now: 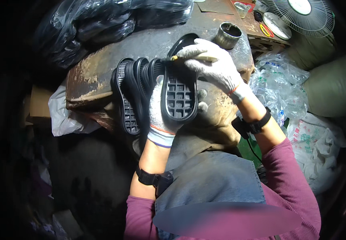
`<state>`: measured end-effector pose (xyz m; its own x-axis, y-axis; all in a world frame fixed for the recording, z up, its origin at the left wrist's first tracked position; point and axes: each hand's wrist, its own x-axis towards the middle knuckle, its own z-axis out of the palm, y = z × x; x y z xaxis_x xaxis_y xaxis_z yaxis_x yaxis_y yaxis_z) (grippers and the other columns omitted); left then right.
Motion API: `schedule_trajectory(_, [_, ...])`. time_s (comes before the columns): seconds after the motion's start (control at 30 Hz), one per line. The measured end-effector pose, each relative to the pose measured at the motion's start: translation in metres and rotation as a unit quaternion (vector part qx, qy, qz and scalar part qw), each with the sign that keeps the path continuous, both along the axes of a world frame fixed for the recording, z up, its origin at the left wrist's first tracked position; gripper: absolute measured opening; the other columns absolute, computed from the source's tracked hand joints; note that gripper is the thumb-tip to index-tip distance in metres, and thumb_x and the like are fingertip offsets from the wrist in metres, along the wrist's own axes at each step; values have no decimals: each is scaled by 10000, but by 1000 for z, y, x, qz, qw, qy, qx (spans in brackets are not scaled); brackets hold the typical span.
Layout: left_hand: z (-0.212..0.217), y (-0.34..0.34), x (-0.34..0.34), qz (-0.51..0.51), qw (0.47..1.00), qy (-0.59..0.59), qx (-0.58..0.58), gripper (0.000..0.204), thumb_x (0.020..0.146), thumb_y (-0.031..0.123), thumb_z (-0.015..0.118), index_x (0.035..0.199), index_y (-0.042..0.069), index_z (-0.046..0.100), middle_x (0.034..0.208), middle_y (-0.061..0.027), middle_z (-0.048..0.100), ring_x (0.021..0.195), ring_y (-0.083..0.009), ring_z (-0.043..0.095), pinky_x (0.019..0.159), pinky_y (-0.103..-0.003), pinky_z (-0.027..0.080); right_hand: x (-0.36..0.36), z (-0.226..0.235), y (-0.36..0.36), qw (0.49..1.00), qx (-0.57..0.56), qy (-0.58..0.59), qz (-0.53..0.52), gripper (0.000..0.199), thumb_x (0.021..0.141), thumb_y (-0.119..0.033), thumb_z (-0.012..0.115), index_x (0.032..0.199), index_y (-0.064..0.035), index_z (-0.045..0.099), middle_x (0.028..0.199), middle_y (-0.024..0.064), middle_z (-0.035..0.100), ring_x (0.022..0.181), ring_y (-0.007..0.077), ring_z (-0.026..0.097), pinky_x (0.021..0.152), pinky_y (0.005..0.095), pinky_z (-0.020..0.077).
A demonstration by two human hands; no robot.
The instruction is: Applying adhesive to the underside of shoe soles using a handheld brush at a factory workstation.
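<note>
A black shoe sole (179,98) with a gridded hollow inside is held up in front of me. My left hand (157,108), in a white knitted glove, grips it from below and the side, its fingertips showing past the right edge. Over the upper part of the sole is my right hand (217,66), gloved too, closed on a slim pale tool (207,58) with a yellow tip. That tip is at the sole's inner rim; I cannot tell the tool's exact kind. Several more black soles (129,96) stand side by side left of my left hand.
The worn table (97,74) carries a stained metal cup (228,35) and black plastic-wrapped bundles (97,24). A fan (301,8), a round white lid (277,25) and orange-handled scissors (265,30) are at the far right. Clear plastic bags (279,84) and white sacks (315,140) lie to the right.
</note>
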<state>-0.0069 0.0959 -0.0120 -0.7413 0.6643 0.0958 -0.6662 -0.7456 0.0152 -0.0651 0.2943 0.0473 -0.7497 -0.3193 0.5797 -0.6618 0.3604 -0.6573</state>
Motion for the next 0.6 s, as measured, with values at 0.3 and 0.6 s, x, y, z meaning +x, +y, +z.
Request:
schedule_trajectory(0.3, [-23,1,0,268,636,363,-626,682,1100,545,339,1468,1,524,1465,-246,582,1286,-388,619,1102,-592,481,62,11,-8,985,119,98,79,251,841,-226,829,1089,-192,814,1197,13,757,1205,285,669,1081,451,507])
schedule_trajectory(0.6, [14,-44,-28,105,954,203,-195,1008,939,712,608,1517,-88,407,1315,-370,617,1129,-439,699,1006,-552,582,94,24,26,987,33,-101,120,268,858,-139,807,1126,-124,792,1169,57,764,1142,248,690,1002,396,536])
